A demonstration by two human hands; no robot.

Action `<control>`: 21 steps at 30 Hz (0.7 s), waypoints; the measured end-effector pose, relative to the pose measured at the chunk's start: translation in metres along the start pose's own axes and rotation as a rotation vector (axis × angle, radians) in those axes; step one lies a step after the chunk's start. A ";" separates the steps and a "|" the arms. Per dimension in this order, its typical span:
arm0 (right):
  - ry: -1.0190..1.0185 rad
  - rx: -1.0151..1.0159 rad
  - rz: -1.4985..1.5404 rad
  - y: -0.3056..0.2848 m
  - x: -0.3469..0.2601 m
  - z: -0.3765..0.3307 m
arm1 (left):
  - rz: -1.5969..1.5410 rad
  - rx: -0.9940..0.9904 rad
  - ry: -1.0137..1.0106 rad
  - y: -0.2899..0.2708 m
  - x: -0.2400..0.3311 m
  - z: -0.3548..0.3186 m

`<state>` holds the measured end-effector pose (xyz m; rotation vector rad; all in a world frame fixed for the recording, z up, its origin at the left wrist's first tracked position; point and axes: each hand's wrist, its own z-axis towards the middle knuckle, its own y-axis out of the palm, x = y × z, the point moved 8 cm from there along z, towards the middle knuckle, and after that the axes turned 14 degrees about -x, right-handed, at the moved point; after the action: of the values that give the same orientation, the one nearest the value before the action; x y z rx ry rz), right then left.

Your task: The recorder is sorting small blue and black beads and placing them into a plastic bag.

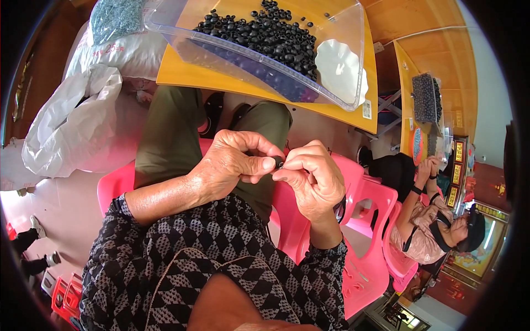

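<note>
Black bead-like piece [278,162] above the lap, pinched from the left between thumb and fingers of the left hand [234,157], and from the right between thumb and forefinger of the right hand [317,179]; exact shape partly hidden by the fingertips. Just beyond the knees, on the yellow desk [179,71], a clear plastic bin [338,27] with loose black pieces [265,41] heaped inside and a white scalloped dish [338,65] at right. Far left, stuffed white sack [135,60]; nearer, crumpled translucent bag [72,129]. Right, pink plastic chairs [367,270] and a seated co-worker [422,229], hands together near a second desk [406,88].
</note>
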<state>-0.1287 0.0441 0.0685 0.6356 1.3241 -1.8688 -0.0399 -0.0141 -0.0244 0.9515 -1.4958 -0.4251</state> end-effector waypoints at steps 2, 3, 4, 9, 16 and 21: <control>0.002 0.004 0.002 -0.001 0.001 0.000 | 0.007 -0.009 0.002 0.001 0.001 0.001; 0.032 -0.012 0.020 0.000 0.005 0.000 | 0.019 -0.026 0.015 0.001 0.003 0.001; 0.062 -0.028 0.039 0.001 0.008 0.000 | 0.032 -0.040 0.027 0.002 0.004 0.001; 0.333 -0.089 0.249 0.006 0.039 -0.003 | 0.036 -0.046 -0.026 -0.002 -0.002 0.004; 0.595 -0.041 0.634 0.016 0.055 -0.012 | -0.309 -0.141 -0.111 -0.002 -0.018 0.009; 0.293 0.143 0.159 -0.011 0.033 -0.012 | -0.374 -0.089 -0.043 -0.010 -0.017 0.014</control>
<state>-0.1577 0.0481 0.0456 1.0911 1.2843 -1.7995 -0.0512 -0.0104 -0.0451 1.1596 -1.3250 -0.7790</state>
